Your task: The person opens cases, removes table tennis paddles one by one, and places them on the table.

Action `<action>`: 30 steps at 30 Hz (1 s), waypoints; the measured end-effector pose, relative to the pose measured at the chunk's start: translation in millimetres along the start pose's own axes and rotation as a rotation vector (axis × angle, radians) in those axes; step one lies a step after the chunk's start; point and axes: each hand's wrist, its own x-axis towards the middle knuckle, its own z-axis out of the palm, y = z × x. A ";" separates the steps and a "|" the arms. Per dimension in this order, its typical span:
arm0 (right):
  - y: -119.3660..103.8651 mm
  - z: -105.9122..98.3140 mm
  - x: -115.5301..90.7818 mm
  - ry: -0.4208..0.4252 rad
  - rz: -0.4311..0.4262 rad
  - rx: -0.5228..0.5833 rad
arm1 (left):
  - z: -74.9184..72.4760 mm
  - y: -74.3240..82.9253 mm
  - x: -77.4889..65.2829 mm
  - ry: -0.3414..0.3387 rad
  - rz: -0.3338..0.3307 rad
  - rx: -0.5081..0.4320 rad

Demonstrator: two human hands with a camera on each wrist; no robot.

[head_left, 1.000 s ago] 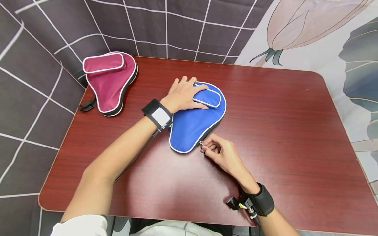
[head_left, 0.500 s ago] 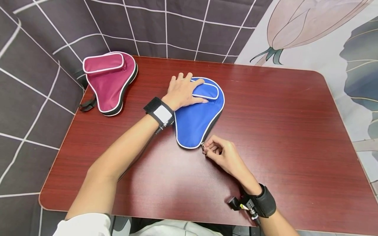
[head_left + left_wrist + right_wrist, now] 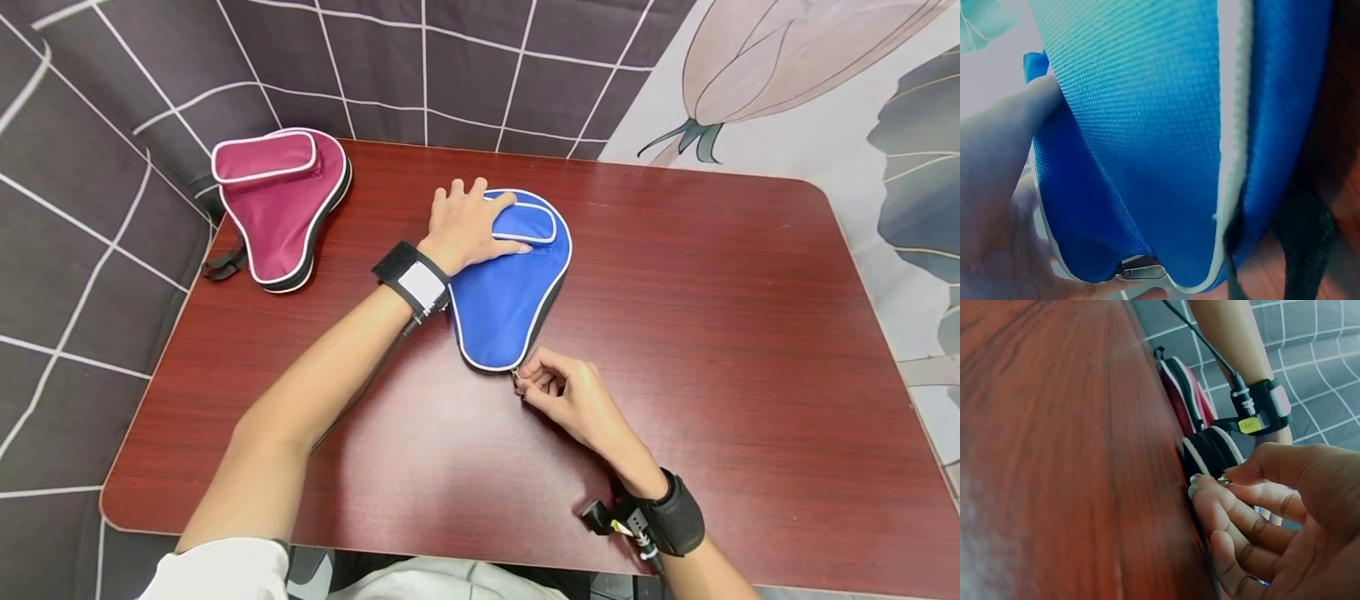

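Observation:
A blue table tennis bat case (image 3: 498, 308) with white piping and a black zipped side lies on the table, its narrow end towards the person. My left hand (image 3: 467, 229) rests across its upper left part, thumb and forefinger spread over the pocket (image 3: 528, 223). In the left wrist view, blue fabric fills the middle and a small metal zipper pull (image 3: 1144, 273) shows at the pocket's edge. At the narrow end's right corner, thumb and fingertips of my right hand (image 3: 566, 392) pinch the side zipper's pull (image 3: 1224, 481).
A dark red case (image 3: 281, 208) of the same shape, with a black strap (image 3: 225, 265), lies at the table's back left corner. Grey checked cloth (image 3: 375, 67) stands behind and left of the reddish-brown table (image 3: 712, 333).
The blue case has turned, its narrow end swinging right, and has shifted slightly away from the person with my left hand. My right hand stays nearly in place, now nearer the case's tip.

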 end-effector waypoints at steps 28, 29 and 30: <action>-35.8 49.4 6.6 0.284 -0.080 -0.352 | 2.4 10.5 1.6 -0.028 -0.079 0.021; -37.5 50.2 8.5 0.286 -0.075 -0.373 | 2.1 10.5 1.6 -0.026 -0.078 0.020; -39.2 51.1 10.6 0.288 -0.065 -0.392 | 1.9 10.3 1.7 -0.025 -0.078 0.022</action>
